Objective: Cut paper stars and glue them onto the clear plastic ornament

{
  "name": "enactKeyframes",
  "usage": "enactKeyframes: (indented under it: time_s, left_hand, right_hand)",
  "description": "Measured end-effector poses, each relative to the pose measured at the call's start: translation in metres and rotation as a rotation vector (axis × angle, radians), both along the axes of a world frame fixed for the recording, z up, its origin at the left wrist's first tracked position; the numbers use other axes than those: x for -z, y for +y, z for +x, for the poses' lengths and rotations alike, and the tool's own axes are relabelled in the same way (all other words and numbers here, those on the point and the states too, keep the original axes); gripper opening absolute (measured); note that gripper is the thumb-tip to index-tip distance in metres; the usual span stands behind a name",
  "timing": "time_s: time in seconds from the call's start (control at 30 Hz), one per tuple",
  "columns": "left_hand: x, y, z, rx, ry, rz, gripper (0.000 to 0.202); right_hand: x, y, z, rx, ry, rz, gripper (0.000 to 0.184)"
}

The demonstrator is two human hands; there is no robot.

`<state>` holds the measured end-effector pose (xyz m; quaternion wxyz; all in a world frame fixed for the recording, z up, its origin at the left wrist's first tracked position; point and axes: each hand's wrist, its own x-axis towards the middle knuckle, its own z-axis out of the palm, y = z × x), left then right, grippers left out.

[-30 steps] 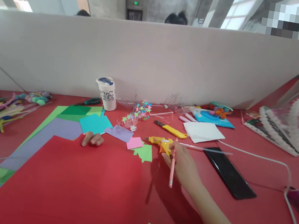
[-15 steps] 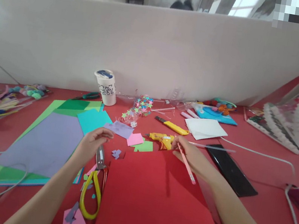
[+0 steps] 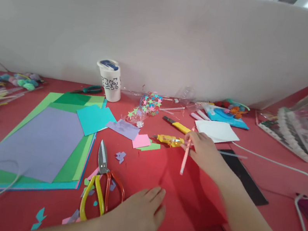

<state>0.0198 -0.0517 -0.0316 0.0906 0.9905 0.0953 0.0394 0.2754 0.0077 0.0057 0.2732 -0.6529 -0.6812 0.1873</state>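
At six o'clock, nearest us, our left hand (image 3: 140, 212) lies palm down with its fingers spread, gripping nothing. It presses on the large red sheet of paper (image 3: 187, 200), which lies flat on the red table (image 3: 278, 168) from six towards twelve. At nine o'clock of that hand lie the yellow-and-red-handled metal scissors (image 3: 101, 185), blades pointing to twelve. At one o'clock of it, farther off, our right hand (image 3: 203, 153) is closed around the thin pink pencil (image 3: 184, 160). The pencil's lower end points back at six over the sheet; we cannot tell whether it touches.

To do this well, we judge that the left palm should bear down evenly so the sheet cannot slide. The pencil should work close to that anchoring hand, with light pressure. Red on red hides the sheet's edge, so we watch it closely and stay clear of the scissor blades.

Counting near to far, we find:
- two hands
- one red sheet
- one pair of scissors
- one pencil
- one flat black strip (image 3: 246, 178) at three o'clock of the right hand
- one yellow glue gun (image 3: 169, 139) just at nine of it
- three small paper pieces beside the gun: green, pink and lilac
- one yellow utility knife (image 3: 177, 125)
- one white paper sheet (image 3: 216, 130)
- one white printed cup (image 3: 111, 80) at eleven, by the wall
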Motion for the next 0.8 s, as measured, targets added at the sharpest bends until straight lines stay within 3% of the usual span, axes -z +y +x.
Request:
enactKeyframes:
  time_s: [0.07, 0.17, 0.27, 0.33, 0.43, 0.5, 0.6, 0.67, 0.73, 0.8]
  left_hand:
    - [0.002, -0.001, 0.006, -0.031, 0.007, 0.028, 0.043]
    - [-0.001, -0.003, 0.013, -0.025, 0.06, 0.016, 0.041]
    - [-0.006, -0.007, 0.019, -0.077, 0.177, -0.025, 0.041]
    - [-0.01, -0.009, 0.022, -0.192, 0.27, -0.036, 0.044]
    - [-0.02, -0.007, 0.024, -0.361, 0.429, -0.019, 0.046]
    - [-0.027, -0.002, 0.024, -0.409, 0.549, -0.019, 0.048]
    - [-0.029, 0.001, 0.022, -0.432, 0.663, -0.059, 0.05]
    - [-0.024, -0.004, 0.02, -0.467, 0.63, -0.043, 0.049]
    - [-0.016, -0.014, 0.018, -0.622, 0.514, 0.163, 0.046]
    - [-0.01, -0.023, 0.016, -0.676, 0.471, 0.26, 0.043]
  right_hand:
    - [-0.005, -0.007, -0.019, -0.009, 0.134, 0.01, 0.015]
    - [-0.003, -0.018, -0.062, -0.153, 0.409, -0.107, 0.034]
    - [0.014, -0.018, -0.102, -0.272, 0.61, -0.276, 0.018]
    - [0.029, -0.014, -0.115, -0.235, 0.704, -0.33, 0.029]
    - [0.042, -0.009, -0.118, -0.165, 0.777, -0.376, 0.014]
    - [0.043, -0.009, -0.115, -0.172, 0.778, -0.402, 0.004]
    - [0.038, -0.016, -0.116, -0.204, 0.708, -0.418, 0.004]
    - [0.038, -0.021, -0.119, -0.195, 0.657, -0.404, 0.007]
    - [0.041, -0.025, -0.123, -0.158, 0.625, -0.38, 0.008]
    - [0.045, -0.026, -0.125, -0.128, 0.6, -0.352, 0.011]
